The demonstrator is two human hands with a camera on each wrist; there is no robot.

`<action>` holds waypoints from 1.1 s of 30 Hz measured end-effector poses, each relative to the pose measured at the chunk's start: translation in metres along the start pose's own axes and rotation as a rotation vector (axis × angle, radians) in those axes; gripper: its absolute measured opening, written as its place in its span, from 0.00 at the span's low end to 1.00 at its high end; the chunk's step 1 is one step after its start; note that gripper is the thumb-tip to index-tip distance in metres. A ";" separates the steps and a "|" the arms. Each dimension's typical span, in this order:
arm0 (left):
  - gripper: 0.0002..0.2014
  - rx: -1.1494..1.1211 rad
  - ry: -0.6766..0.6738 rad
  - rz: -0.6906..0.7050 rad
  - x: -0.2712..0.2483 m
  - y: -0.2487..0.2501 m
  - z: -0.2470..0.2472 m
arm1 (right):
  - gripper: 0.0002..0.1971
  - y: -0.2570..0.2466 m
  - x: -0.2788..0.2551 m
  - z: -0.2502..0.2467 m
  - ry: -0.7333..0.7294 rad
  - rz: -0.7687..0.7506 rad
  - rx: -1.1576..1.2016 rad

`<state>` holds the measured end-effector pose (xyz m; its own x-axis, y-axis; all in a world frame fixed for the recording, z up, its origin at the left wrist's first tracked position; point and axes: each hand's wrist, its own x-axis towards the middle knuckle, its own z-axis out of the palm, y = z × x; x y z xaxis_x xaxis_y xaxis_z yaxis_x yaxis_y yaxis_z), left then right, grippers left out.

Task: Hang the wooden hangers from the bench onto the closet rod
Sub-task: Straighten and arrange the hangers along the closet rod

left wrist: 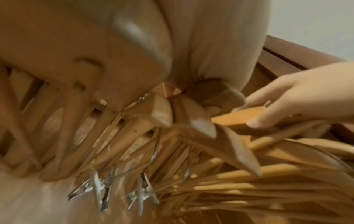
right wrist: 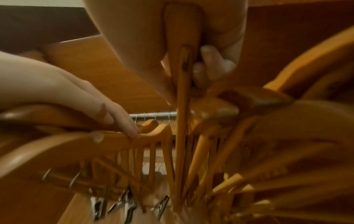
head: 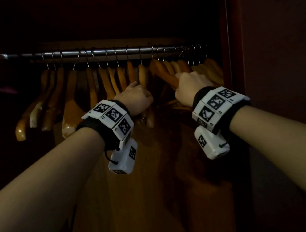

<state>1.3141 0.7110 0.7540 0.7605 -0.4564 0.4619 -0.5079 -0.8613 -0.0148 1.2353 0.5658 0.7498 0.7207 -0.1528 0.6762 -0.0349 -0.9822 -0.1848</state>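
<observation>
A metal closet rod point(head: 98, 52) runs across the dark closet and carries a long row of wooden hangers point(head: 91, 85). My left hand point(head: 137, 98) is in the middle of the row. In the right wrist view its fingers point(right wrist: 122, 128) lie along the top of one hanger arm point(right wrist: 63, 142) with the thumb against its face. My right hand point(head: 191, 85) is a little to the right and grips the arm of another wooden hanger point(right wrist: 182, 91), fingers curled round it. In the left wrist view its fingers point(left wrist: 258, 116) pinch that arm. The bench is out of sight.
The closet's dark wooden side wall point(head: 279, 55) stands close on the right, just past the last hangers. A lighter wooden back panel point(head: 141, 198) shows below the hands. Several hangers carry metal clips point(left wrist: 99, 189) that dangle underneath. The closet's left part is too dark to read.
</observation>
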 end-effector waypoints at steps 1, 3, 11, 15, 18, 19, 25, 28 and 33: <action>0.19 -0.005 -0.003 0.008 0.001 -0.001 0.000 | 0.17 0.000 -0.001 0.002 -0.008 0.005 -0.012; 0.20 -0.015 -0.016 -0.003 0.001 -0.003 0.000 | 0.17 -0.002 -0.001 0.007 -0.015 0.013 -0.047; 0.20 0.038 -0.007 -0.019 -0.009 0.001 -0.005 | 0.17 -0.013 0.000 0.016 -0.009 0.018 -0.113; 0.20 0.028 -0.002 0.027 -0.015 0.005 -0.007 | 0.15 -0.006 -0.001 0.001 0.006 0.002 -0.088; 0.19 -0.061 0.106 0.026 -0.018 0.009 -0.004 | 0.15 -0.005 -0.003 -0.003 0.022 -0.014 -0.112; 0.18 -0.067 0.125 0.019 -0.018 0.010 -0.004 | 0.15 -0.006 -0.003 -0.003 0.022 -0.019 -0.136; 0.18 -0.088 0.121 0.021 -0.020 0.013 -0.004 | 0.15 -0.008 0.001 -0.012 0.070 -0.064 -0.229; 0.20 -0.031 0.080 0.032 -0.019 0.012 -0.006 | 0.14 -0.004 0.002 -0.022 0.085 -0.081 -0.188; 0.21 0.041 0.003 0.019 -0.013 0.009 -0.006 | 0.16 -0.007 -0.004 -0.021 0.142 -0.128 -0.260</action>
<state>1.2978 0.7107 0.7529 0.7497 -0.4721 0.4639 -0.5052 -0.8609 -0.0597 1.2177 0.5706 0.7634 0.6275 -0.0223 0.7783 -0.1391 -0.9867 0.0839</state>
